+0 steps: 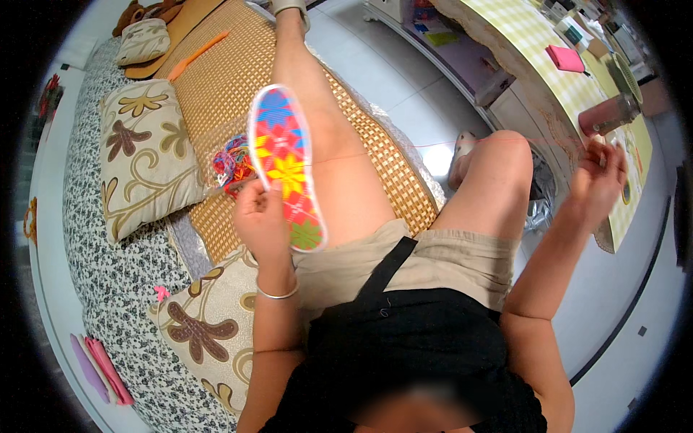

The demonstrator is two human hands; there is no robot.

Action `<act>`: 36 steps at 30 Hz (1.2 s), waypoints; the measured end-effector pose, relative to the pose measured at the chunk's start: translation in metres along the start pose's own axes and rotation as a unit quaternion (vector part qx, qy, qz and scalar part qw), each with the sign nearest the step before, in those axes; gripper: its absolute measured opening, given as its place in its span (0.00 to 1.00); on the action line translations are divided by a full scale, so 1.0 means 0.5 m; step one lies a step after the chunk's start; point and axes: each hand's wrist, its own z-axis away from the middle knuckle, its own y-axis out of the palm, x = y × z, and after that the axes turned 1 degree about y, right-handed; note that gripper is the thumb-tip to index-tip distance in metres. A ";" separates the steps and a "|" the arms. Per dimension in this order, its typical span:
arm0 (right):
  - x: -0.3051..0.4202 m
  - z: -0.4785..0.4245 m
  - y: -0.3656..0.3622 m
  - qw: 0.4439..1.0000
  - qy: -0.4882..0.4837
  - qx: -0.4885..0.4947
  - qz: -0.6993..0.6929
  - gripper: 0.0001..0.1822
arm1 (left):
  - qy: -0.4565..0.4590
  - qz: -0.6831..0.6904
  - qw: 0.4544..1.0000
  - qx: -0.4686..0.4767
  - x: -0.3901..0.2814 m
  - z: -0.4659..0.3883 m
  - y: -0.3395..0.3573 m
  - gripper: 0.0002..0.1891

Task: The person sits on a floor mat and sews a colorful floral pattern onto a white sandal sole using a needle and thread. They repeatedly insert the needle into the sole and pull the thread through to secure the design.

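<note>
In my left hand [262,208] is an embroidered insole [281,168] with a white edge, held upright over my thigh by its side. Its face shows blue, red, yellow and green flower patterns. A thin red thread [341,158] runs from the insole across my legs towards the right. My right hand [600,168] is raised far out to the right, its fingers bent and pinched together at the thread's far end; it is blurred, and whether a needle is there cannot be told. A tangle of coloured embroidery thread [234,162] lies on the woven mat left of the insole.
Flowered cushions [146,157] and an orange long-handled thing [197,56] lie on the mat-covered seat [227,81] to the left. At right, a table with a checked cloth [533,38] holds a pink pouch [566,58], a dark pink jar [606,115] and a basket [625,78].
</note>
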 end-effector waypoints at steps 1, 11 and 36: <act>-0.023 0.065 0.040 0.998 0.035 0.060 0.008 0.08 | -0.021 0.059 0.998 0.015 -0.002 0.021 0.016 0.02; -0.078 0.366 0.155 0.796 -0.100 0.510 0.311 0.07 | -0.115 0.202 0.955 0.183 -0.084 0.103 0.105 0.03; -0.072 0.372 0.159 0.790 -0.102 0.509 0.326 0.07 | -0.068 0.174 0.967 0.171 -0.104 0.117 0.117 0.03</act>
